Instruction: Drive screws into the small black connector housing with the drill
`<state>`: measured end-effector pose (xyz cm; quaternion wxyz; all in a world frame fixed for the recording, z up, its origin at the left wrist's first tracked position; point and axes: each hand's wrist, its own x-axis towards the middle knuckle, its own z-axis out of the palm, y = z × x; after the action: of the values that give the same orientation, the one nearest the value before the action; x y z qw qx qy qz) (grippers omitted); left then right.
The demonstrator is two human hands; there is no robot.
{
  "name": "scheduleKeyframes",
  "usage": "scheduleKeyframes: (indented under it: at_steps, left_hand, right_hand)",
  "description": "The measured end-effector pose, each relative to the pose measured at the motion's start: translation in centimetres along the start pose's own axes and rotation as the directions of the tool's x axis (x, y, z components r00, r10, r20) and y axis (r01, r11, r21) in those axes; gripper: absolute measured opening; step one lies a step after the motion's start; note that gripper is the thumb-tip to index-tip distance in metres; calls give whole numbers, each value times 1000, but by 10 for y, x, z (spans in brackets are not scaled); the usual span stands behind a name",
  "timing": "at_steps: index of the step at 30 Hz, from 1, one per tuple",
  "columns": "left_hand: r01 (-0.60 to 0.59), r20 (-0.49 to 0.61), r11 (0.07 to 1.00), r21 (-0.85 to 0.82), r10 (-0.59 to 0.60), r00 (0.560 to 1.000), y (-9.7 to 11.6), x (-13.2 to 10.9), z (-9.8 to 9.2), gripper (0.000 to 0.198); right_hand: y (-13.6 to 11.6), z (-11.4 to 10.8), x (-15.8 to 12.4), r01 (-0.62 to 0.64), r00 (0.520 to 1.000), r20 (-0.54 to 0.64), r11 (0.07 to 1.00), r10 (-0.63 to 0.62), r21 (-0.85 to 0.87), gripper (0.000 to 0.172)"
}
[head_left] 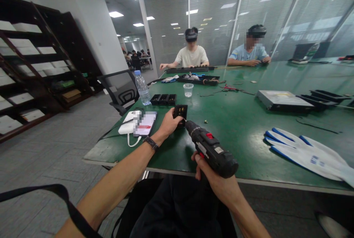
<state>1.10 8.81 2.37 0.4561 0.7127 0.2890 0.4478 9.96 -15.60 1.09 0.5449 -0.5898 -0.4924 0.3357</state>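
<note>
In the head view my left hand (168,124) grips a small black box-like part (181,110) with brass-coloured pieces inside, tilted up over the green table. My right hand (206,166) is wrapped round the handle of a black cordless drill (211,145) with red switches. The drill's tip points at the lower right of the black part, close to my left thumb; whether it touches cannot be made out. On the table to the right of the part lies a tiny brass-coloured piece (205,121). Behind it stands a clear plastic cup (188,90).
A water bottle (142,88), black compartment tray (163,99), phone (146,123) and white power bank (129,121) sit left. To the right are white-and-blue gloves (306,153) and a silver metal box (283,100). Two people (192,51) sit across the table (235,112).
</note>
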Motion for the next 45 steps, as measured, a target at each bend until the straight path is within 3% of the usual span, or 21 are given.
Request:
scheduleKeyframes:
  at_steps: [9,14,32,45]
  left_hand:
    - [59,30,996,-71,-57,998,-1,-2,0,35]
    - [68,36,994,-91,-65,997,-2,-1,0,37]
    - [71,47,994,-83,-67,997,0,-2,2,35]
    - [84,47,994,-76,-81,996,-8,1,1,34]
  right_hand:
    - [-2,-1,0,-11,1000,-1,1000,11,-7,40]
    - [-5,0,-1,12,1000,-11,1000,-12,7,29]
    - [0,0,1,-15,1000,-6,1000,15,0,38]
    - [-1,0,0,4,1000,-20,1000,-4,3,35]
